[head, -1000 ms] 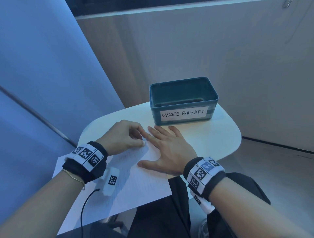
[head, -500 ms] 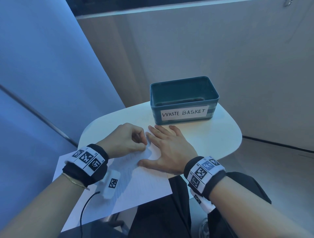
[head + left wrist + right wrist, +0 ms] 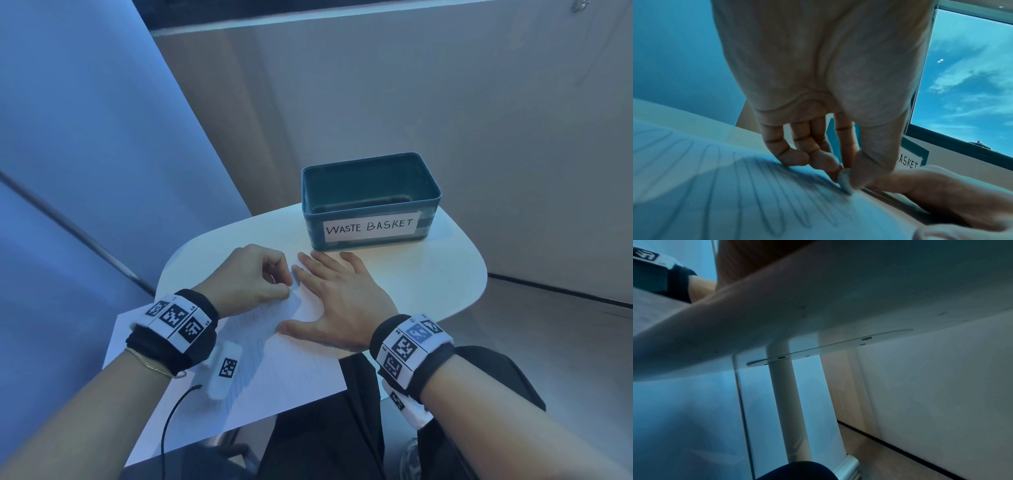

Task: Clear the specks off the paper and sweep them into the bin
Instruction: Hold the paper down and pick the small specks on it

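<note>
The paper (image 3: 274,356) lies nearest, its front overhanging the table's (image 3: 428,274) near edge. On the paper's far end the left hand (image 3: 246,277) curls, thumb and forefinger pinching a small pale eraser (image 3: 845,181) against the pencil-lined sheet. Just right of it the right hand (image 3: 342,301) lies flat, fingers spread, pinning the paper. Specks are too small to make out. Beyond the paper's far edge stands the bin (image 3: 370,205), labelled WASTE BASKET, close to the fingertips. Likely risks: rubbing hard could crease or drag the overhanging sheet, and crumbs could scatter off the table instead of reaching the bin.
</note>
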